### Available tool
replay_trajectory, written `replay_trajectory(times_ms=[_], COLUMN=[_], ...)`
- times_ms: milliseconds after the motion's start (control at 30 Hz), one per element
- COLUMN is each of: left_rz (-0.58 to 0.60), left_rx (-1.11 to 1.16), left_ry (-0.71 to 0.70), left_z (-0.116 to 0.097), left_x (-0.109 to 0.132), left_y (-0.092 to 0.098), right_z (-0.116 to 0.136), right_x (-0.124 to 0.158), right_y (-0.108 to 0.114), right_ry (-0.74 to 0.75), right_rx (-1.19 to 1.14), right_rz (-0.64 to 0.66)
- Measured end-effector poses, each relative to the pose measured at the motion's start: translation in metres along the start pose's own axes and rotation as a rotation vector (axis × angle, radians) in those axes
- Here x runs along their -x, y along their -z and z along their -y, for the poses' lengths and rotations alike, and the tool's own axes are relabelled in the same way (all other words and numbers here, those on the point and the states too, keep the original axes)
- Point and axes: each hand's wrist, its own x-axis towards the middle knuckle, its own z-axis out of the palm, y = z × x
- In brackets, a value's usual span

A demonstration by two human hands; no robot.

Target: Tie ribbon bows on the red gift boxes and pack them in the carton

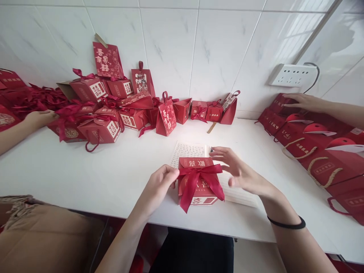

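Observation:
A small red gift box (202, 189) with white characters stands on the white table (113, 174) right in front of me, tied with a dark red ribbon bow (196, 178). My left hand (159, 185) pinches the left loop of the bow, fingers closed on the ribbon. Just to the right of the box, my right hand (239, 170) hovers with fingers spread and holds nothing. A black hair band sits on my right wrist. The box rests on a lined sheet of paper (189, 149).
Many finished red boxes (99, 129) with ribbons are piled along the tiled back wall. Another person's hand (40, 117) reaches in at far left, and another hand (304, 101) rests on flat red bags (318, 151) stacked at right. A power strip (292, 75) hangs on the wall.

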Motion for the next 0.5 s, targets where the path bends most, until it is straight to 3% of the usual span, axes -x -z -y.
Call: replay_trajectory(times_ms=[100,233,333,433,500], left_rz=[-0.076,-0.293,-0.418,-0.344,-0.347], left_rx=[-0.034,-0.083,-0.307,-0.628,-0.725], left_ry=[-0.075,-0.274,-0.650,-1.121,-1.233], left_z=[0.000,-0.013,-0.028,-0.037,-0.038], left_x=[0.002,0.015,0.038,0.067,0.086], left_y=[-0.002,-0.007,-0.011,-0.022,-0.032], right_z=[-0.001,0.001,0.005,0.010,0.014], right_x=[0.004,0.009,0.013,0.018,0.021], right_y=[-0.008,-0.026,-0.040,-0.051,-0.055], right_ry=[0.015,0.144,0.377,0.561,0.639], right_rx=[0.112,0.320,0.428,0.422,0.363], right_rz=[0.190,0.113,-0.067,-0.202,-0.250])
